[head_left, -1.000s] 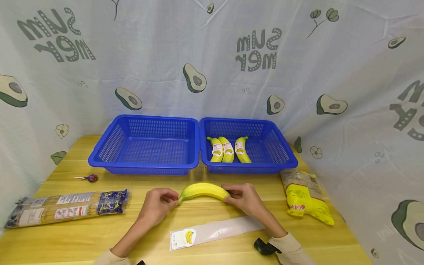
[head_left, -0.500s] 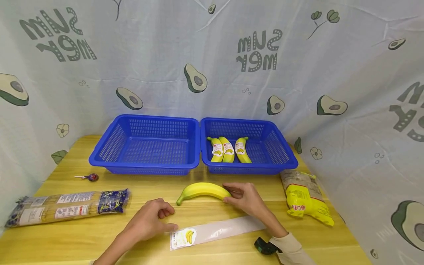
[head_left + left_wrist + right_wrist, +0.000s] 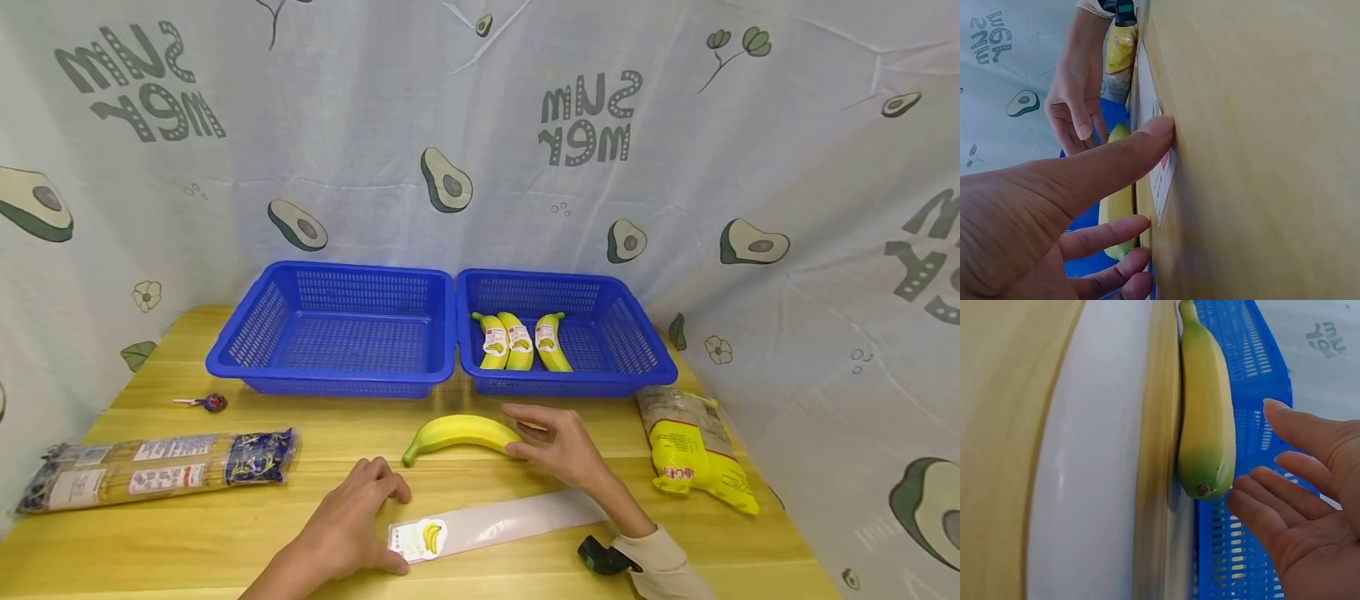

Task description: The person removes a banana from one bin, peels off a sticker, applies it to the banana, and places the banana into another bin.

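A yellow banana (image 3: 461, 428) with a greenish stem lies on the wooden table in the head view. Beside its right end is my right hand (image 3: 564, 450), thumb and fingers spread apart; the right wrist view shows the banana (image 3: 1207, 412) outside its grasp. Nearer to me lies a flat, clear plastic strip (image 3: 517, 522) with a banana-printed label (image 3: 420, 539) at its left end. My left hand (image 3: 351, 523) straddles that labelled end, thumb by the near corner and fingers on the far side, gap wide. In the left wrist view the thumb (image 3: 1157, 127) overlaps the label.
Two blue baskets (image 3: 337, 388) stand at the back; the right basket (image 3: 570, 387) holds three labelled bananas (image 3: 519, 342). Along the left lie a lollipop (image 3: 213, 402) and a pack of spaghetti (image 3: 165, 469). A yellow bag (image 3: 693, 450) lies at the right, before a printed curtain (image 3: 375, 100).
My left hand has let go of the banana's stem end and moved nearer to me, to the strip's labelled end. My right hand's fingers have loosened from the banana's other end.
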`<state>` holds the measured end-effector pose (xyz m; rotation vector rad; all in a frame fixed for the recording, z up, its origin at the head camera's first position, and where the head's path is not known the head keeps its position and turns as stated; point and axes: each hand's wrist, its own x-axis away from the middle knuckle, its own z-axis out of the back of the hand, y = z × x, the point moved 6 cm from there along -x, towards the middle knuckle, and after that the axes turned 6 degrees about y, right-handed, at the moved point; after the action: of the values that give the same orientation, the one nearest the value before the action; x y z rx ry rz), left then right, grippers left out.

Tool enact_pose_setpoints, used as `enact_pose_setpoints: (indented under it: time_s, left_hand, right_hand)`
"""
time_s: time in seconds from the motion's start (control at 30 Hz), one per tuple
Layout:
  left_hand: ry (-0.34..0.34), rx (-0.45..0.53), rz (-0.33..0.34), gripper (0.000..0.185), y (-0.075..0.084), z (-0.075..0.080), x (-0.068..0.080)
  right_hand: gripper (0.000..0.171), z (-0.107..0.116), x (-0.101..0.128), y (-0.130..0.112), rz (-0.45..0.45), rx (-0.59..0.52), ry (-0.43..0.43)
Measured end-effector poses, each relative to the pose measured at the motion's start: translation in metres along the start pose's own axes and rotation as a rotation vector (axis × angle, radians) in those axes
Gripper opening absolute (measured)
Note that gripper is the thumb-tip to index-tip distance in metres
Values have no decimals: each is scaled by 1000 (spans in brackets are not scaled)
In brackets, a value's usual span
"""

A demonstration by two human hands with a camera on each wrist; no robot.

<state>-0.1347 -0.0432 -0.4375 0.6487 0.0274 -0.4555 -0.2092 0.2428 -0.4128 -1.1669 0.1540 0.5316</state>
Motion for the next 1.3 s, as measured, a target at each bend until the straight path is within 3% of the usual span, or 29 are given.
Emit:
enact_pose_setpoints:
  time_s: [0.33,0.7,0.87,1.13,1.3]
  left_hand:
    - [51,6,9,46,0,0,-4]
    - [20,77,20,43,3,-1,-8]
    - [-28,219,15,44,2,-5,-11]
    - [-83,547,-24,32,3,-5,-22]
    - [-53,587,-32,28,10,0,-30]
  right_hand:
    - [45,-3,-1,-12,28,-19,-6]
    - [39,-16,-4,-30,132,11,-74]
    - [34,-25,-6,-38,187,91,-111]
    - [26,-38,-7,-50,247,94,-203]
    - [20,-46,-8,-58,279,98,-253]
